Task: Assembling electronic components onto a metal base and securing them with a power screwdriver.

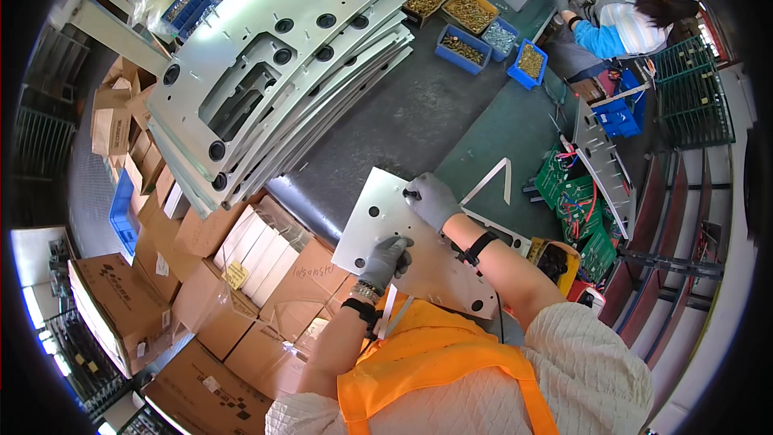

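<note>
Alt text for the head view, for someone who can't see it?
A gloved left hand lies on a flat silver panel while the right hand, also gloved, touches a small black piece near the panel's far edge. Larger panels are stacked upper left, with blue bins toward the top and green circuit boards at right.

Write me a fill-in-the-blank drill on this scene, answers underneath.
1. The gray-gloved hand higher in the picture, on the flat silver metal plate, is the person's ____ hand.
2. The cloth apron with shoulder straps is bright ____.
3. The stack of large flat silver panels stands on the picture's ____ side.

Missing words: right; orange; left.
</note>
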`<state>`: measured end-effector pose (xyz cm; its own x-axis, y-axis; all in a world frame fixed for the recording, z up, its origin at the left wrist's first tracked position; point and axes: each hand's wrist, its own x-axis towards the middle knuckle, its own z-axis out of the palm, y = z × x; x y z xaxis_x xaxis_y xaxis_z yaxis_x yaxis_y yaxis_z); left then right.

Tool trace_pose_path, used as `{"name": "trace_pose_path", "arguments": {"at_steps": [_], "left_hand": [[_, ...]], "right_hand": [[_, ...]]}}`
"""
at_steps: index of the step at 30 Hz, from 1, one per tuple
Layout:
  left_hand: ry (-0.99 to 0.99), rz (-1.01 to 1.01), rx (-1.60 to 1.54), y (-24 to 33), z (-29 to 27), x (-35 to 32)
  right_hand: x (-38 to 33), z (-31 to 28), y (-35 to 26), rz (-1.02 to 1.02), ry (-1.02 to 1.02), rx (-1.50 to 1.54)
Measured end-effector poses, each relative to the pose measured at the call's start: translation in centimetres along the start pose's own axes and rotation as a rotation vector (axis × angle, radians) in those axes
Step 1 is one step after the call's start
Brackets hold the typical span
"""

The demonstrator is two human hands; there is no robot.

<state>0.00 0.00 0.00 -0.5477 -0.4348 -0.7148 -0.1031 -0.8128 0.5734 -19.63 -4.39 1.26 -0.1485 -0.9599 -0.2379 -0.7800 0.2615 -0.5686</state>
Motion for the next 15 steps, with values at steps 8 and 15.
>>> {"name": "trace_pose_path", "arguments": {"at_steps": [8, 15], "left_hand": [[-0.012, 0.020, 0.027, 1.0, 0.2, 0.5], [0.039, -0.049, 0.050, 0.6, 0.4, -0.1]], "right_hand": [[1.6, 1.7, 2.2, -0.491, -0.072, -0.353], [3.7, -1.1, 2.6, -0.396, -0.358, -0.141]]}}
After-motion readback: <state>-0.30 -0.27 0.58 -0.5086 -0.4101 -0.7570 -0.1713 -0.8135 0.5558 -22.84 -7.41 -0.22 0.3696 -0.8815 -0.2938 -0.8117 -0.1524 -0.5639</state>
